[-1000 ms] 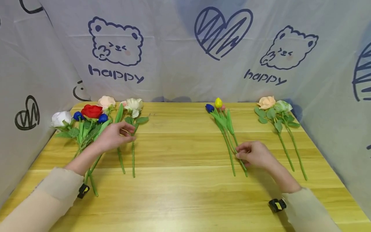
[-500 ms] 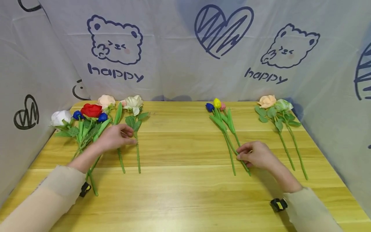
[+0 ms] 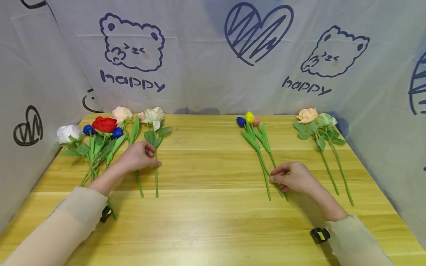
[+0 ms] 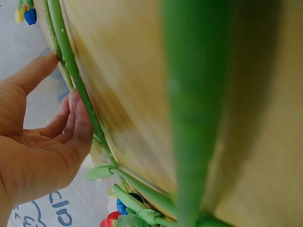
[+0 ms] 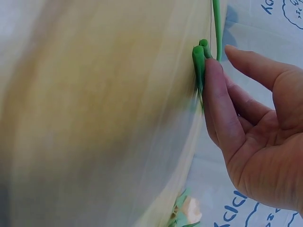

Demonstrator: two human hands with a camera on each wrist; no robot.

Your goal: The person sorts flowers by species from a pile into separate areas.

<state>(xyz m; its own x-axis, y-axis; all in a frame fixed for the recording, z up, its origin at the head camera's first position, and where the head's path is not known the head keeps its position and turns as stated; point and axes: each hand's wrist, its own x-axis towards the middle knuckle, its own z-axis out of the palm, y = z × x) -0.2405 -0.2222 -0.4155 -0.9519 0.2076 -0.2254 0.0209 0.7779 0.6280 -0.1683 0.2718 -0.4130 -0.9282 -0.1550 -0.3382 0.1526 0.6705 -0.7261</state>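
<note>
In the head view my left hand (image 3: 138,156) is at the stem of a cream rose (image 3: 154,115). Its thumb touches the stem (image 4: 78,80) in the left wrist view, with the other fingers loosely bent and apart from the thumb. On the right, my right hand (image 3: 294,178) touches the lower stems of a small group of tulips: a blue tulip (image 3: 241,122), a yellow tulip (image 3: 250,117) and a pink tulip (image 3: 256,120). The right wrist view has its fingers against the green stem ends (image 5: 199,61), with a gap to the thumb.
Left of my left hand lie a white flower (image 3: 68,134), a red flower (image 3: 104,125), blue tulips (image 3: 117,132) and a pale pink rose (image 3: 122,113). A peach rose (image 3: 307,115) and a pale green rose (image 3: 326,120) lie far right. A printed cloth (image 3: 196,74) stands behind the table (image 3: 199,221).
My left hand has moved slightly right, and the cream rose's stem has swung right, then slightly back. The right-hand tulip stem ends have shifted a little right, and the tulip heads have drawn closer.
</note>
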